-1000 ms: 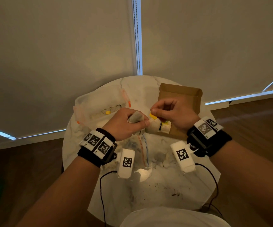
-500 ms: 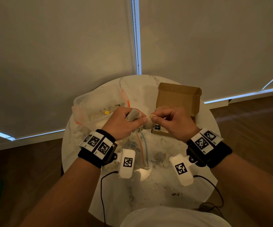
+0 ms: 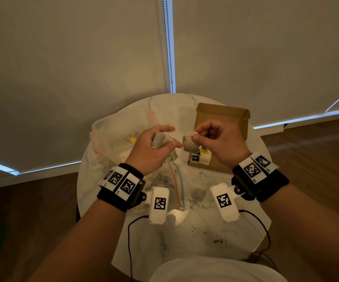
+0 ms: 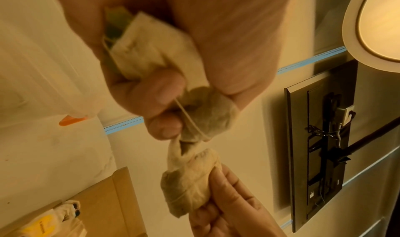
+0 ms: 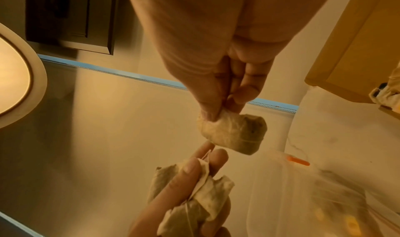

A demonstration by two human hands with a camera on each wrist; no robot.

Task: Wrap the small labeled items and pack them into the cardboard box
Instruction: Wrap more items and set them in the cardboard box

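Observation:
My left hand (image 3: 156, 147) grips a small bunch of beige tea bags (image 3: 160, 139) with thin strings; in the left wrist view the bunch (image 4: 151, 52) sits in the curled fingers and one bag (image 4: 207, 115) hangs below them. My right hand (image 3: 205, 136) pinches a single tea bag (image 3: 189, 143) between thumb and fingers, a short gap from the left bunch; the right wrist view shows this bag (image 5: 233, 134) clearly. Behind my right hand lies the open cardboard box (image 3: 221, 115), with wrapped, yellow-labelled items (image 3: 202, 155) in its near left corner.
Both hands hover above a round white marble table (image 3: 205, 237). A clear plastic container (image 3: 119, 127) stands at the back left. A clear zip bag (image 3: 177, 186) with orange and blue lines lies between my wrists. Dark crumbs dot the near tabletop. Wood floor surrounds the table.
My hands were together at the bunch; now they have drawn apart. The right hand has pulled one tea bag free and to the right, while the left keeps the others.

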